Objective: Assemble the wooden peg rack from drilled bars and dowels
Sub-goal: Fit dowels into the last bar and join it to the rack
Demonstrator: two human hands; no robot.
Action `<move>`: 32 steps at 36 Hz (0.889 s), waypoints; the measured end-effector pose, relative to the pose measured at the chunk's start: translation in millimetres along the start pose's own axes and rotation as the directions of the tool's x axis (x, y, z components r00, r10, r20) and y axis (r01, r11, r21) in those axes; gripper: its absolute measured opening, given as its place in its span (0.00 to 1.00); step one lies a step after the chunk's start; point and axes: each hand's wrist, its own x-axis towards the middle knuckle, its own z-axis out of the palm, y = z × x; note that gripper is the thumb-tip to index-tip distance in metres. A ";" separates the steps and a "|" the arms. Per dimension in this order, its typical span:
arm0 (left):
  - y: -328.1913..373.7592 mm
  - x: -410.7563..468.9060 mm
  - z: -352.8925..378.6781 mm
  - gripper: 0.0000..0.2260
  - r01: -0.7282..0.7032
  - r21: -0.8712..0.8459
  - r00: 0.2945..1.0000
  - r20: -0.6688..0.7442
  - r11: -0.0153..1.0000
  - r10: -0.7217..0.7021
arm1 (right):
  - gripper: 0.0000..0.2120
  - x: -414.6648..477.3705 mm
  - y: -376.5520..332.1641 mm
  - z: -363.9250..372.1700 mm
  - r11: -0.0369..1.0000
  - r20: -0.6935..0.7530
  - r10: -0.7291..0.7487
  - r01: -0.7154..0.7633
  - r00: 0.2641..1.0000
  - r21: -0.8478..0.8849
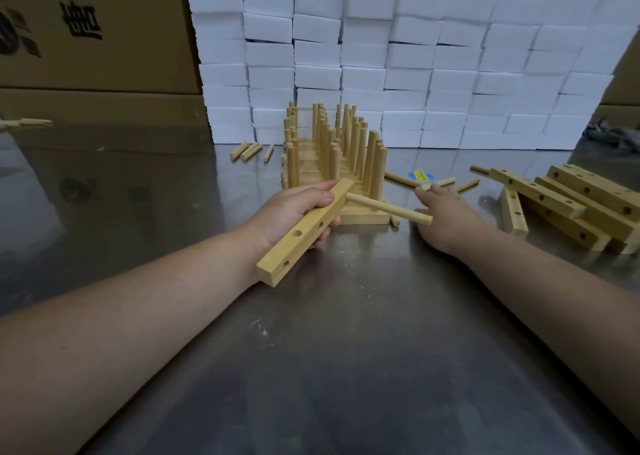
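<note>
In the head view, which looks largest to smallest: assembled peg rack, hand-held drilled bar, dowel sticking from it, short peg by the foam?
1. assembled peg rack
2. drilled bar, nearer the camera, so true size unsure
3. dowel
4. short peg, farther away

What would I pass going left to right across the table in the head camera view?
Stray dowel at the left edge → loose short dowels → peg rack → right hand → pile of drilled bars. The left hand and its bar overlap the rack, so they are left out.
</note>
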 end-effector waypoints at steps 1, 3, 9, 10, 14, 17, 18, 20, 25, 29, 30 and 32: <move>-0.1 0.1 -0.2 0.10 -0.002 0.000 1.000 0.002 1.000 0.002 | 0.25 0.2 -0.7 0.2 1.000 0.004 -0.004 0.004 1.000 0.022; -0.4 0.4 -0.1 0.10 -0.006 0.001 1.000 0.003 1.000 0.006 | 0.25 1.4 -1.0 1.3 0.999 -0.014 -0.007 0.008 1.000 0.051; -1.6 0.0 1.0 0.10 -0.021 0.021 1.000 -0.005 1.000 0.021 | 0.24 12.4 -2.4 5.8 0.998 -0.044 0.050 -0.048 0.998 0.043; -1.6 -0.1 1.1 0.10 -0.022 0.026 1.000 -0.005 0.999 0.022 | 0.24 15.4 -2.9 5.8 0.997 -0.047 0.064 -0.062 0.997 0.038; -1.2 -1.2 0.5 0.10 -0.025 0.034 1.000 -0.007 0.999 0.025 | 0.23 27.8 -3.7 5.8 0.998 -0.170 0.058 -0.054 0.984 0.025; -0.7 -0.9 0.2 0.10 -0.022 0.042 1.000 -0.004 0.999 0.022 | 0.24 35.6 -3.4 6.4 0.999 -0.170 0.034 -0.037 0.985 -0.017; -0.6 -0.5 0.4 0.10 -0.020 0.039 1.000 -0.005 0.999 0.020 | 0.25 38.2 -3.2 7.0 0.999 -0.161 0.031 -0.037 0.986 -0.034; -0.7 0.2 1.3 0.10 -0.017 0.033 1.000 -0.005 0.999 0.017 | 0.27 41.3 -3.0 7.1 0.998 -0.145 0.047 -0.054 0.988 -0.042; -0.7 -0.2 0.5 0.10 -0.021 0.044 1.000 0.009 0.999 0.020 | 0.23 45.5 -3.0 6.8 0.995 -0.084 0.090 -0.094 0.992 -0.045; 0.2 -0.8 0.4 0.11 -0.016 0.045 1.000 0.009 0.999 0.016 | 0.14 43.4 -4.7 5.3 0.985 -0.119 0.090 -0.106 0.989 -0.134; 0.1 -0.8 0.3 0.11 -0.016 0.049 1.000 0.009 0.999 0.015 | 0.13 42.9 -5.1 5.4 0.983 -0.129 0.079 -0.099 0.989 -0.154; -0.1 -0.7 -0.1 0.11 -0.012 0.054 1.000 0.011 0.998 0.012 | 0.13 41.5 -5.3 5.0 0.981 -0.142 0.063 -0.088 0.988 -0.176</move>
